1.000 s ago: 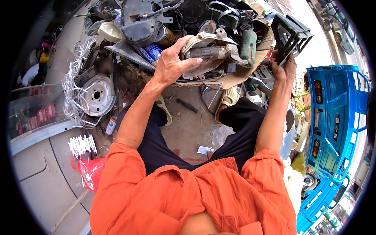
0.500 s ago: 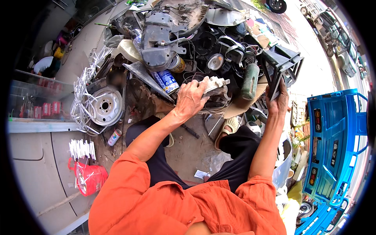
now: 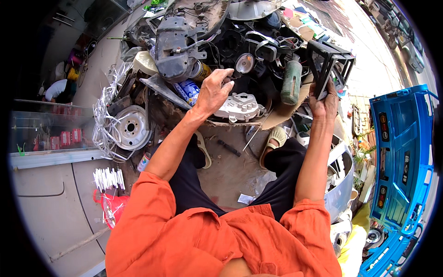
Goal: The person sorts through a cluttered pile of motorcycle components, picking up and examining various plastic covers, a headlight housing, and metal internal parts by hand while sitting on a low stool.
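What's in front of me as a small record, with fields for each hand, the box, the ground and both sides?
Left hand: half open near a white plastic part, nothing clearly held
Right hand: gripping a black frame
Box: cardboard, green cylinder by its right edge
Ground: dark stick between the shoes
Left side: white wheel, tangled white strips
Right side: blue truck

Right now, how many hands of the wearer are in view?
2: the left hand beside the pale housing, and the right hand holding the black frame.
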A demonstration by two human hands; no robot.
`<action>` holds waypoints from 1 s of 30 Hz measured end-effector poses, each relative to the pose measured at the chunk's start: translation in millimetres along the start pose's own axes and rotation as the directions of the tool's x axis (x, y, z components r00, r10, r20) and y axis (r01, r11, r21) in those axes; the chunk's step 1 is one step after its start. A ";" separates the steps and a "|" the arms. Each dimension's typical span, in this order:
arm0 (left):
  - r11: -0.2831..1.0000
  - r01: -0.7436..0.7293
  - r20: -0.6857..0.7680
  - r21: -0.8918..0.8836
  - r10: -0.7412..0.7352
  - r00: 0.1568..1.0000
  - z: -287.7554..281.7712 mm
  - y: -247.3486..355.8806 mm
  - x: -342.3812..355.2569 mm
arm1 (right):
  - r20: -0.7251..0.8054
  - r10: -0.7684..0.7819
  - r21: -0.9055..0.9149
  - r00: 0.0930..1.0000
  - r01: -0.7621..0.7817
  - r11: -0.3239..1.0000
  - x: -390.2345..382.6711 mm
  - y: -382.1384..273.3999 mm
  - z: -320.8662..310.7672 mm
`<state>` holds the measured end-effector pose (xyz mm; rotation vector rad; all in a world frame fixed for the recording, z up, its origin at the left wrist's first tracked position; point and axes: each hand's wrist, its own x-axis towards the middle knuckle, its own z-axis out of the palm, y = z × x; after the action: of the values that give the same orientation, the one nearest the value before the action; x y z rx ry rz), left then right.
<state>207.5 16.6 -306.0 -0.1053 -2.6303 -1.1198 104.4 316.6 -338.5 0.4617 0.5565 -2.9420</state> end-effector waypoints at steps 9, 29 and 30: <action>0.876 0.146 -0.002 0.459 -0.163 0.987 34.1 -36.8 135.4 | -0.193 -0.015 0.026 0.981 0.021 0.999 -12.3 4.9 22.6; 0.743 -0.290 0.176 0.603 0.231 0.957 41.3 -13.7 111.7 | -0.185 -0.004 0.031 0.983 0.010 0.999 -3.7 -3.9 10.6; 0.750 -0.259 0.182 0.609 0.186 0.966 45.2 -28.1 114.4 | -0.201 0.012 0.045 0.980 -0.003 0.999 -3.9 -1.5 13.4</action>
<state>82.8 24.5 -323.0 -0.3387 -2.8395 -0.1157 104.2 313.2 -324.9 0.7707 0.5097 -2.9239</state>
